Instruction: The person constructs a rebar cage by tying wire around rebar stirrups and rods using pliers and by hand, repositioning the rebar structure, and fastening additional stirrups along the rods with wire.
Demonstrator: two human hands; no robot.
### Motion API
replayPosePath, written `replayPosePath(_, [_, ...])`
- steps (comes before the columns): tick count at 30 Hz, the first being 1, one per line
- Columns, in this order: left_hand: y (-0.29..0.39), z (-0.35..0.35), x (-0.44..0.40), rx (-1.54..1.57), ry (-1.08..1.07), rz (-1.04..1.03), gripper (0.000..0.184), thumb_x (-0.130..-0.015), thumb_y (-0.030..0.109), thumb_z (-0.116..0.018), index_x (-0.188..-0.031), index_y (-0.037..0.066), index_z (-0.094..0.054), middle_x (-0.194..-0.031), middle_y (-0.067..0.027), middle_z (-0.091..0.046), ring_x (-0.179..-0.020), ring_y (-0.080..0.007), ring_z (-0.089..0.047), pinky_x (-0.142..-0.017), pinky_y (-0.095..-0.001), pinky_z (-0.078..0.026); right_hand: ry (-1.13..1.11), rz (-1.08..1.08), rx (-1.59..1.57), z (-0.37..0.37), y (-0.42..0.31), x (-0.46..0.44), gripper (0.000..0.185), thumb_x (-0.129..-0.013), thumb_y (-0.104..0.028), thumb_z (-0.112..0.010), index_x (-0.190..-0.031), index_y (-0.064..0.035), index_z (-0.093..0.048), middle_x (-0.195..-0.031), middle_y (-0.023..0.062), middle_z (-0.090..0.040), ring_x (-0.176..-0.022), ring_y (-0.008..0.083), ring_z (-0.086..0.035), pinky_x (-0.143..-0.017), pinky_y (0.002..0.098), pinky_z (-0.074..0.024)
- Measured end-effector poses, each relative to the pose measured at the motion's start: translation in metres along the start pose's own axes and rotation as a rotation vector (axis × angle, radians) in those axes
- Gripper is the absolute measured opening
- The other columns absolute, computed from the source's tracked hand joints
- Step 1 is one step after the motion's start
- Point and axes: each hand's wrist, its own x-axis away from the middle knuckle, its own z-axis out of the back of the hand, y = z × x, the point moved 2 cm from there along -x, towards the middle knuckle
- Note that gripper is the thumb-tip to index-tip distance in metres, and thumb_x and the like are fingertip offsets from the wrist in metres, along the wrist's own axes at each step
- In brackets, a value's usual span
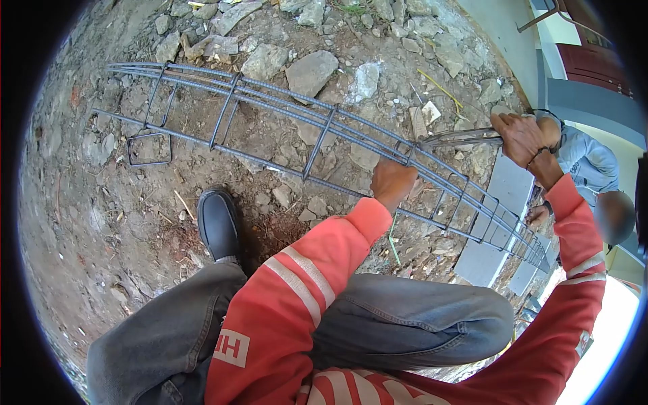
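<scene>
Nearest, the red top [263, 337] has its chest lettering cut off by the lower edge; a pale patch on the left sleeve shows "HI", and another on the right sleeve is too small to read. The grey denim trousers [412, 320] bend at both knees, and a smooth black shoe [219, 224] rests on the dirt at left; the other foot is hidden.

Beyond it, a long metal cage [317, 142] of ribbed bars and squarish hoops stretches from far left to the right, where its crowded bars are hard to separate above flat grey slabs [496, 216]. The left hand [393, 183] is closed on the cage's middle, its fingers mostly hidden, so the exact bar it grips cannot be told. Farther right, the right hand [523, 138] wraps the handles of long metal pincers [462, 137], whose head meets the bars; its bite is unclear.

At right, another person [590, 162] in pale blue is partly covered by the right arm, a hand [538, 214] beside the cage. Farthest lie rough, jagged stones [310, 73] and, at far right, a smooth pale wall [496, 40].
</scene>
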Motion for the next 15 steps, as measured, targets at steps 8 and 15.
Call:
replayPosePath(8, [0.009, 0.002, 0.0, 0.058, -0.051, 0.028, 0.055, -0.075, 0.032, -0.072, -0.122, 0.009, -0.057, -0.117, -0.0194, -0.066, -0.111, -0.0403, -0.061, -0.097, -0.0462, -0.046, -0.703, -0.175, -0.612, 0.036, 0.012, -0.011, 0.024, -0.08, -0.01, -0.066, -0.094, 0.0025, -0.05, -0.07, 0.0169, -0.065, -0.065, 0.032, -0.068, -0.057, 0.0423, -0.0557])
replayPosePath(15, [0.006, 0.001, -0.001, 0.074, 0.047, -0.052, 0.035, -0.08, 0.018, -0.063, -0.109, 0.0, -0.061, -0.107, -0.0185, -0.067, -0.104, -0.0322, -0.062, -0.09, -0.0371, -0.046, -0.966, -0.166, -0.982, 0.046, -0.001, -0.002, 0.059, -0.077, -0.007, -0.077, -0.116, 0.006, -0.035, -0.068, 0.015, -0.065, -0.052, 0.026, -0.066, -0.045, 0.0368, -0.0563])
